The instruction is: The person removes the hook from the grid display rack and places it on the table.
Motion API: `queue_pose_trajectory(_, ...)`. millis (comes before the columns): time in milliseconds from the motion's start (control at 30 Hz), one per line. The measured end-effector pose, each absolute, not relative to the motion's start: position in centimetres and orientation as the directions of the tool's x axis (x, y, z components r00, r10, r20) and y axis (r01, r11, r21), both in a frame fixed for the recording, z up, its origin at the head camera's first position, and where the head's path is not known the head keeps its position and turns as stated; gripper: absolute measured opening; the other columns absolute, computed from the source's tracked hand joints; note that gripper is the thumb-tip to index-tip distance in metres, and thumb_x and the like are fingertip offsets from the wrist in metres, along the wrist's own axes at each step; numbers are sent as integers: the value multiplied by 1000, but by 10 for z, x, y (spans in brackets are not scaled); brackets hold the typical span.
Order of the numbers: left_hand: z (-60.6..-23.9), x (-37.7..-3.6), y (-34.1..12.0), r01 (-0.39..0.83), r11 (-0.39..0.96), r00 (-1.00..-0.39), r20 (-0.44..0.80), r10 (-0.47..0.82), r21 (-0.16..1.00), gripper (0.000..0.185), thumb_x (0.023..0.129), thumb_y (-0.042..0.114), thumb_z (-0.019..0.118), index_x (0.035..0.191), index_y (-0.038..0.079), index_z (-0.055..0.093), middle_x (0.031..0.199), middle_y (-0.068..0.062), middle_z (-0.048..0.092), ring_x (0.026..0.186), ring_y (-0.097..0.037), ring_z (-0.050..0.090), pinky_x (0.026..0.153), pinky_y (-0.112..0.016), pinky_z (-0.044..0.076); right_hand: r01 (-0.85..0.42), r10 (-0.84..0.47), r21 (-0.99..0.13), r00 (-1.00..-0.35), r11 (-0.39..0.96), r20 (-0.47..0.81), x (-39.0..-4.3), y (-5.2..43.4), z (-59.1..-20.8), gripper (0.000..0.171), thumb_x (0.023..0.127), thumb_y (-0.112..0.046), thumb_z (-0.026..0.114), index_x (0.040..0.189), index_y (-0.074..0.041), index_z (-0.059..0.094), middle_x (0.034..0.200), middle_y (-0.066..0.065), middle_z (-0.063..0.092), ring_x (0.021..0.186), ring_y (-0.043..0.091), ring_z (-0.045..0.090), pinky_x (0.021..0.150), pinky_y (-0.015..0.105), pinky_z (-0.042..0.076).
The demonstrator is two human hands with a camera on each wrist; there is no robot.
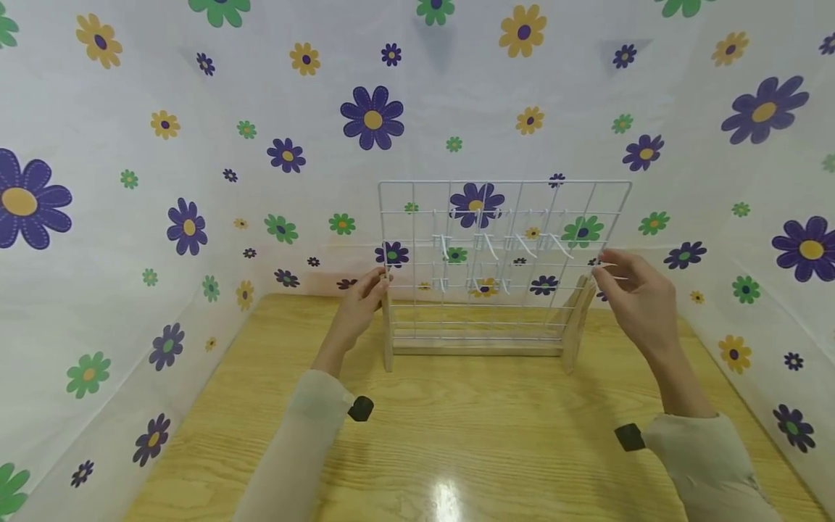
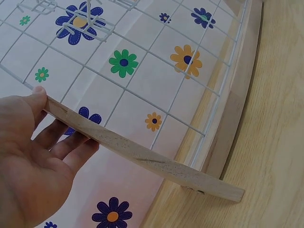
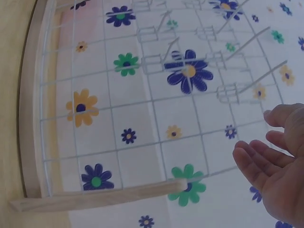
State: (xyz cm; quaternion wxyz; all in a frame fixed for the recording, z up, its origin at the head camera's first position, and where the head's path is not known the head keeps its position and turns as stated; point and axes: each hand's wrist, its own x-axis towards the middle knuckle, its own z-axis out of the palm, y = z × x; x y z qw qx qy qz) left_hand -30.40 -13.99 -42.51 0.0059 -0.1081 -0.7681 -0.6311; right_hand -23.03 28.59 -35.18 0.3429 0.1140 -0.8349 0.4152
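Observation:
A white wire grid rack stands in a wooden stand on the table. Several white wire hooks hang on its mesh. My left hand grips the upper end of the stand's left side post; in the left wrist view the thumb lies at the tip and the fingers go behind the wood. Beside the rack's right edge is my right hand, above the right side post. Its fingers are loosely bent around nothing, fingertips close to the edge wire in the right wrist view.
The wood-grain table extends in front of the stand. White sheeting with printed flowers walls the back and both sides. Small black blocks sit by the sleeve cuffs.

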Motion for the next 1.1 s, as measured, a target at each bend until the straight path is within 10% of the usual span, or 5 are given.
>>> queue_pose_trajectory(1100,-428,-304,-139,198,162,-973,173,155,967,51,112,30,46,159,9,40,155,-12,50,145,-31,45,115,-44,44,-623,-32,-405,-569,670,822,-231,235,-323,20,90,6,76,109,11,73,94,21,76,79,-16,56,75,0,47)
